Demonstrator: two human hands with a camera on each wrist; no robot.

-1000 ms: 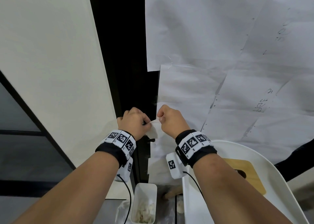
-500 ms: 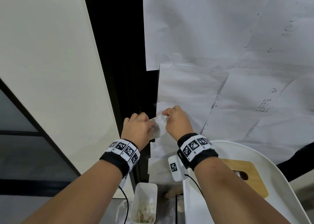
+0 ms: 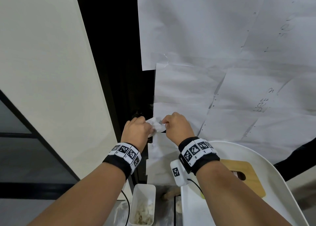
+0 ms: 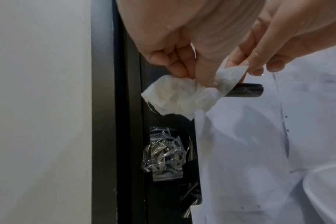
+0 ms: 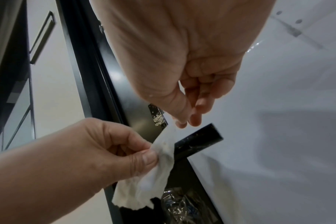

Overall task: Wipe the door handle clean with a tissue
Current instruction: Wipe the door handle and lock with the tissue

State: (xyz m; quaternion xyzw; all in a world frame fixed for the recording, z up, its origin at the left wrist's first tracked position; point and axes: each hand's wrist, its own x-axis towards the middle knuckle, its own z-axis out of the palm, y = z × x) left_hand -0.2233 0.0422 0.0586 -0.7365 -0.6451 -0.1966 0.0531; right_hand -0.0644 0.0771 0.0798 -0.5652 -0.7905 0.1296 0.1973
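A crumpled white tissue (image 3: 156,125) is stretched between my two hands, in front of the black door handle (image 4: 246,91). My left hand (image 3: 136,131) pinches the tissue's bulky end between thumb and fingers (image 4: 182,71). My right hand (image 3: 177,126) pinches its thin upper corner with its fingertips (image 5: 182,122). In the right wrist view the tissue (image 5: 159,160) hangs across the bar-shaped handle (image 5: 197,141), hiding its inner part. The handle's free end sticks out to the right. Pale crumbs sit on the black plate (image 5: 158,119) above the handle.
White paper sheets (image 3: 222,71) cover the door to the right. Crumpled clear tape (image 4: 163,153) sits below the handle. A white wall (image 3: 51,71) is on the left. Below are a white tub (image 3: 143,205) of used tissues and a white tray (image 3: 193,208) with a wooden board (image 3: 242,174).
Both hands have kept hold of the tissue. It is now drawn out a little further between them, and the right hand's fingers have shifted to its corner.
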